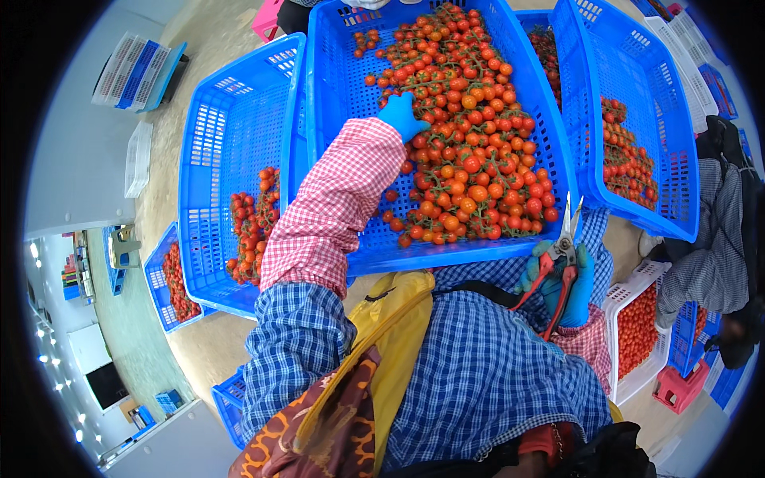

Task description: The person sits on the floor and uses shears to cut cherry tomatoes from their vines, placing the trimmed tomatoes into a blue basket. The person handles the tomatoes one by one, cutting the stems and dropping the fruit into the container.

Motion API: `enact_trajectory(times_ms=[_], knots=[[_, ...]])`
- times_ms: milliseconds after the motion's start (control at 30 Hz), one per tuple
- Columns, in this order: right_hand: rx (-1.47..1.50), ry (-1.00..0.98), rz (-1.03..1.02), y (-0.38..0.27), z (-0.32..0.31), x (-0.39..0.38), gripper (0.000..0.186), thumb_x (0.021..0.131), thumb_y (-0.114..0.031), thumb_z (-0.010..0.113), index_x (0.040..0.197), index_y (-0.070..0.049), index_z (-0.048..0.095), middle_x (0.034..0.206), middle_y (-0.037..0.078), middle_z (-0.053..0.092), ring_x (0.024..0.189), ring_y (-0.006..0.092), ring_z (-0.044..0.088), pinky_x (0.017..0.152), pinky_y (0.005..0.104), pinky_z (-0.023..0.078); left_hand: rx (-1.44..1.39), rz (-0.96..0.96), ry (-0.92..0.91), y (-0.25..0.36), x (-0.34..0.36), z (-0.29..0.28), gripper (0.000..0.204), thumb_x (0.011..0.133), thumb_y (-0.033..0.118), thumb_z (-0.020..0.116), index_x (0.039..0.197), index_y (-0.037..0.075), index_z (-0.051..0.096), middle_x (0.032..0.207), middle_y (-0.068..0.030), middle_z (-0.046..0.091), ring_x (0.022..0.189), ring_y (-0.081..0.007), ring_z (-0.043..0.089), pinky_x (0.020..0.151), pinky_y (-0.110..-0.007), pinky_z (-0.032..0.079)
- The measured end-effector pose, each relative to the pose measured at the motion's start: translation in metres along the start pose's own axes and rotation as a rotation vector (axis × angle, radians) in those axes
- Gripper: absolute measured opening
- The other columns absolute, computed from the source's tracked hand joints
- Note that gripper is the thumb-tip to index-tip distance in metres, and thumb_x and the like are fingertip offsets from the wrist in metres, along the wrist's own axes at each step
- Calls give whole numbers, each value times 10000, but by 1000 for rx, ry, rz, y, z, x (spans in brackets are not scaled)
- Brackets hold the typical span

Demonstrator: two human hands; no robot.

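Your left hand (401, 115), in a blue glove, reaches into the large blue crate (335, 80) straight ahead of you, and its fingers rest among the cherry tomatoes on the vine (466, 151) piled there. The fingers seem curled onto a cluster, but stems and fruit hide the tips, so you cannot tell whether that grip is clenched on anything. A pink checked sleeve (335, 207) covers that forearm.

Your right hand (562, 283), also gloved in blue, sits low at the crate's near right corner. Its grip is clenched on red-handled snips (560, 263), blades pointing up and slightly parted just beside the crate's rim, clear of the fruit.

To your left a second blue crate (223, 159) tilts against the main one with a small heap of tomatoes in its lower end. To your right another blue crate (637, 103) holds more. A white crate (629, 299) of loose tomatoes stands near your right hand.
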State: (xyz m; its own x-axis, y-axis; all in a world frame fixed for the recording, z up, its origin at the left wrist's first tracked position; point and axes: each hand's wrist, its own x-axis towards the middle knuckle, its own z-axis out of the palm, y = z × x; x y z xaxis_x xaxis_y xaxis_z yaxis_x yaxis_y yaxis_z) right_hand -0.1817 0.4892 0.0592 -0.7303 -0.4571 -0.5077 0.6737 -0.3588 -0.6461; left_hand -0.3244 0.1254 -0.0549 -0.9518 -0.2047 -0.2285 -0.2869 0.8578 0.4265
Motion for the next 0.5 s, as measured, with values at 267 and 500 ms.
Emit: enact_trajectory(times_ms=[267, 500], knots=[[28, -29, 13, 3, -6, -1, 646, 909, -544, 259, 1039, 34, 516, 745, 155, 568, 640, 288, 582, 618, 449, 508, -524, -216, -232, -59, 14, 4, 663, 676, 224, 717, 1260, 38, 464, 1123, -169, 577, 911, -262, 628, 641, -346, 568], [66, -53, -18, 3, -11, -3, 647, 911, -540, 258, 1032, 37, 526, 751, 162, 575, 641, 291, 581, 615, 448, 503, -1332, -201, -455, -37, -38, -41, 422, 909, 251, 454, 1274, 39, 441, 1192, -184, 543, 1047, -292, 573, 878, -361, 496]])
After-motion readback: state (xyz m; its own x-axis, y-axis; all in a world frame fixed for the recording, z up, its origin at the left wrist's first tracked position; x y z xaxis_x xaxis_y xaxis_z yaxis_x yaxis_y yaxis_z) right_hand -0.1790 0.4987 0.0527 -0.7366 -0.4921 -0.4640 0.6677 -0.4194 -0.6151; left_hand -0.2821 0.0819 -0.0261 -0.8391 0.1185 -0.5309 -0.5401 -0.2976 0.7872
